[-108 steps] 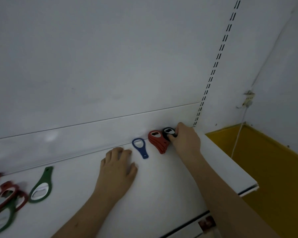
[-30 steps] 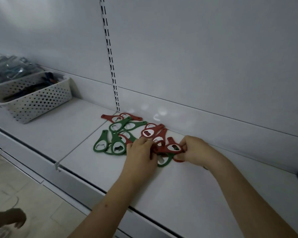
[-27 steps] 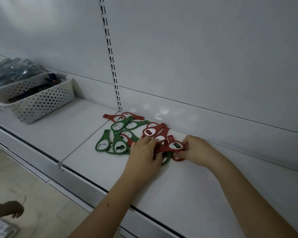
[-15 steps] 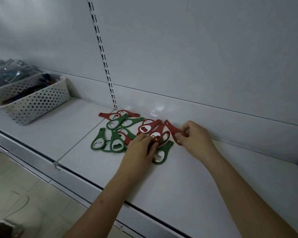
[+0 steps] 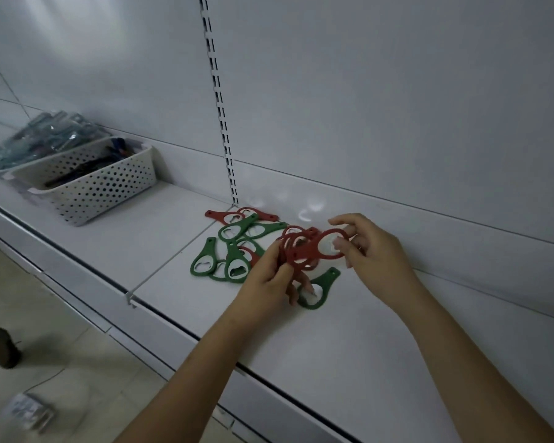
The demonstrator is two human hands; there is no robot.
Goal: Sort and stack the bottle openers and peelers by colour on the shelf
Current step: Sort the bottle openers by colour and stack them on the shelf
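Observation:
A heap of green bottle openers [image 5: 234, 265] and red bottle openers [image 5: 224, 216] lies on the white shelf [image 5: 349, 334]. My left hand [image 5: 269, 281] grips a small stack of red openers [image 5: 296, 251] lifted above the shelf. My right hand [image 5: 370, 251] pinches the ring of another red opener [image 5: 331, 251] against that stack. One green opener [image 5: 322, 287] lies flat just under my hands, partly hidden by my left fingers.
A white perforated basket [image 5: 100, 187] holding dark items stands at the left of the shelf, with clear-wrapped packs [image 5: 42, 139] behind it. A slotted upright [image 5: 219, 100] runs up the back wall. The tiled floor [image 5: 55, 372] lies below the shelf edge.
Both hands have lifted red openers off the heap and brought them together above the shelf. Earlier still, my right hand was at the black and red pile by the blue opener further right.

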